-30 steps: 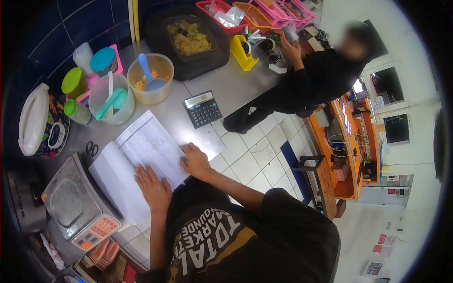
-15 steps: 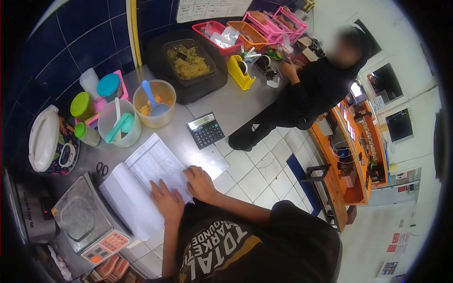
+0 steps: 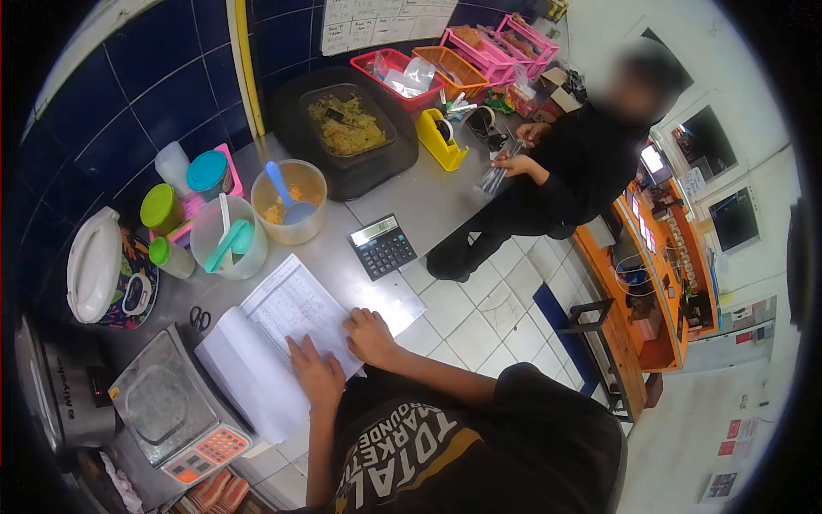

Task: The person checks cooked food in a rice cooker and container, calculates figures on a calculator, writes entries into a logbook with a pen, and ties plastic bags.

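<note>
An open book (image 3: pixel 295 313) with handwritten table rows lies on the metal counter, its left-hand pages white and slightly raised. My left hand (image 3: pixel 317 373) rests on its lower part, fingers apart and holding nothing. Near the right edge of the same page is my right hand (image 3: pixel 372 340), its fingers slightly bent and apart, with nothing seen in it. The two hands are close but not touching. Above my right hand sits a black calculator (image 3: pixel 382 247).
Scissors (image 3: pixel 199 319) and a scale (image 3: pixel 171 403) are left of the book. Tubs (image 3: pixel 289 206), a food tray (image 3: pixel 347 124) and a yellow tape dispenser (image 3: pixel 441 141) stand farther up. A co-worker (image 3: pixel 565 171) in black holds thin clear packets (image 3: pixel 499 174).
The view has shifted, so the counter appears lower and farther right. My hands stay on the book, with small finger shifts. The co-worker's hands now hold packets out over the counter's edge.
</note>
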Tool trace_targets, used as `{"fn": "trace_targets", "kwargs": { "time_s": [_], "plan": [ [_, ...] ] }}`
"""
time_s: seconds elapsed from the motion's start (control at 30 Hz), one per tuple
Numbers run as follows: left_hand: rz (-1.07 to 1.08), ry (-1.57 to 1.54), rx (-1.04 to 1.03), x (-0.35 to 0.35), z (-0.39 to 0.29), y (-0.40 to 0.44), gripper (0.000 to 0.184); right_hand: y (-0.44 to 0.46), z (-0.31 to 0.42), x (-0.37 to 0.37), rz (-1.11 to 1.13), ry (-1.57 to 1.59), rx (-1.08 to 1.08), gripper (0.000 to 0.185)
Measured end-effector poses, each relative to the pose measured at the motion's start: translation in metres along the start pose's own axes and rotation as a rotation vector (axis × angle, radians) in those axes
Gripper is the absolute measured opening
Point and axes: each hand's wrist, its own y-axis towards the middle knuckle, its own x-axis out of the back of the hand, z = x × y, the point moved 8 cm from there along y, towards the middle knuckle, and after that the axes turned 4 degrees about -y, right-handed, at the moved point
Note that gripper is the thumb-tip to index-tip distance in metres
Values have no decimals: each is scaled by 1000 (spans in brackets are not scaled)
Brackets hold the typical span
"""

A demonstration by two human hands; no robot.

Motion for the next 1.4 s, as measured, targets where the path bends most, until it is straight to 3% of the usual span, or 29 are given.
{"fn": "trace_targets", "kwargs": {
  "time_s": [0.07, 0.4, 0.7, 0.77, 0.83, 1.07, 1.13, 1.23, 1.4],
  "plan": [
    [-38, 158, 4, 5, 0, 0, 65, 0, 2, -7, 49, 62, 4, 29],
    [-29, 40, -27, 0, 6, 0, 62, 0, 6, -3, 20, 182, 11, 24],
    [3, 264, 52, -5, -2, 3, 64, 0, 3, -3, 18, 234, -6, 25],
    [18, 35, -9, -4, -9, 5, 65, 0, -3, -11, 69, 190, -31, 38],
    [-37, 123, -88, -4, -9, 4, 67, 0, -6, -13, 16, 209, -15, 37],
    [-82, 253, 147, -1, 8, 0, 72, 1, 1, -8, -17, 286, 58, 33],
    [11, 50, 17, -4, -5, 4, 73, -2, -1, -1, -21, 277, 4, 34],
    [-22, 82, -72, 9, -17, 8, 75, 3, -4, -2, 47, 300, -40, 31],
    [-94, 349, 142, 12, 8, 20, 72, 4, -7, -8, 30, 298, -40, 30]
  ]
}}
